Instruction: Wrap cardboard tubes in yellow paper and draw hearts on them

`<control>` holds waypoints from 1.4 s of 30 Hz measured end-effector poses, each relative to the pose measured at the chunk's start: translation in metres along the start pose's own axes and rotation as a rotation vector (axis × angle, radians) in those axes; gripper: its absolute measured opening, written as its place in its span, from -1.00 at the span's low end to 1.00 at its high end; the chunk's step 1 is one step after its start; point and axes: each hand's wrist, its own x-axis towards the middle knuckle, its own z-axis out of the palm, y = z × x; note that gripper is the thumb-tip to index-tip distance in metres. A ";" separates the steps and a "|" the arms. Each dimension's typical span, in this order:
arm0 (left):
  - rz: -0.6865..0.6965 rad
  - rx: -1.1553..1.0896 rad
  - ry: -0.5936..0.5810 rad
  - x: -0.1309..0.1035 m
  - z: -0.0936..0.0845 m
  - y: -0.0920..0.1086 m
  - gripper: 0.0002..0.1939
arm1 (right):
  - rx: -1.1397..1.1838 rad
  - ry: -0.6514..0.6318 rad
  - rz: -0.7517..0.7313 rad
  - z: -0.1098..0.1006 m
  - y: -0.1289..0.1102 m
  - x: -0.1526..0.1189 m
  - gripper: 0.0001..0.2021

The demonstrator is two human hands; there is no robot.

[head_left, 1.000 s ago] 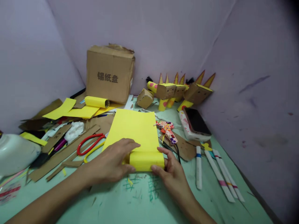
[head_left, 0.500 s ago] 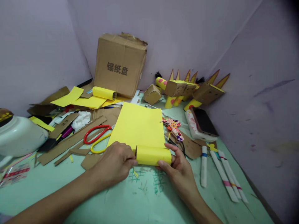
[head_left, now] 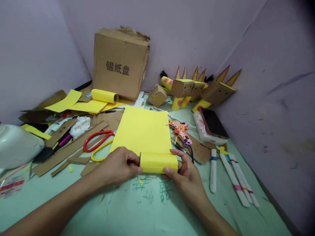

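Yellow roll [head_left: 156, 163]: right hand [head_left: 187, 175] pinched one end; left hand [head_left: 123, 166] curled at other, grip unclear. Uneven hold risked skewing roll on yellow sheet [head_left: 142, 131].

The left forearm [head_left: 66, 198] and right forearm [head_left: 215, 211] slant inward from below. The left hand [head_left: 121, 166] has its fingers curled; on the right hand [head_left: 186, 175], thumb and forefinger stand apart.
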 end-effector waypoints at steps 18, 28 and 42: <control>-0.197 -0.154 -0.001 0.001 0.000 0.009 -0.92 | -0.009 0.058 0.015 -0.002 0.013 0.001 -0.33; -0.175 -0.105 0.041 0.005 0.007 0.001 -0.96 | -0.024 0.031 -0.004 -0.004 0.014 0.003 -0.36; -0.155 -0.137 0.013 0.009 0.007 -0.001 -0.91 | -0.043 0.021 0.005 -0.004 -0.005 0.001 -0.45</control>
